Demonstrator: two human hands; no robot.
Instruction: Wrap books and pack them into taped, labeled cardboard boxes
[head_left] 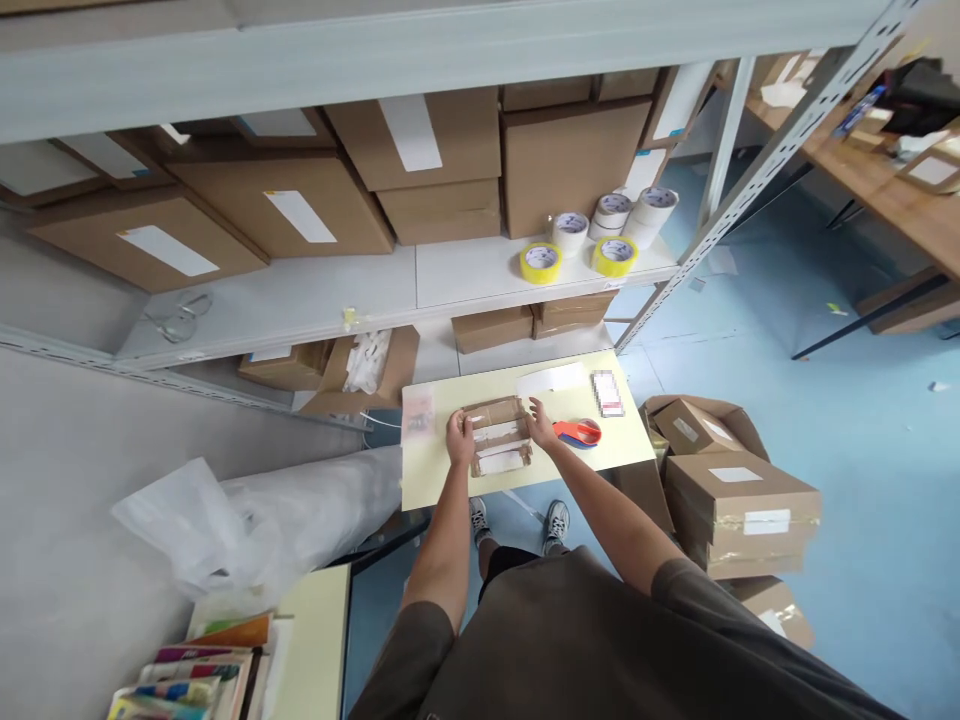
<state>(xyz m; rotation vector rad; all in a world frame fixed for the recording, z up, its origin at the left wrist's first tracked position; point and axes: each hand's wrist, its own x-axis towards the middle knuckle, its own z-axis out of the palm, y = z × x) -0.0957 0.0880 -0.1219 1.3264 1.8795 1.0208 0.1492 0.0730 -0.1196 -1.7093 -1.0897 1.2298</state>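
Observation:
Small brown taped packages with white labels (pixel 501 432) lie side by side on the pale yellow table (pixel 439 485). At their left edge is my left hand (pixel 460 438), its fingers closed on the leftmost end of the packages. My right hand (pixel 539 424) is at their right edge, fingers apart, thumb side near the cardboard. Right of it lies a red and blue tape dispenser (pixel 577 432), partly beside my wrist. White paper (pixel 551 378) rests behind the packages, and a blurred-out rectangular item (pixel 607 393) is at the table's right.
Shelves ahead hold large cartons (pixel 442 150), white tape rolls (pixel 570 232) and yellow tape rolls (pixel 540 262). Stacked boxes (pixel 739 500) stand on the floor at right. Plastic-wrapped material (pixel 315 510) is at left, near books (pixel 187 675). A wooden table (pixel 877 190) stands far right.

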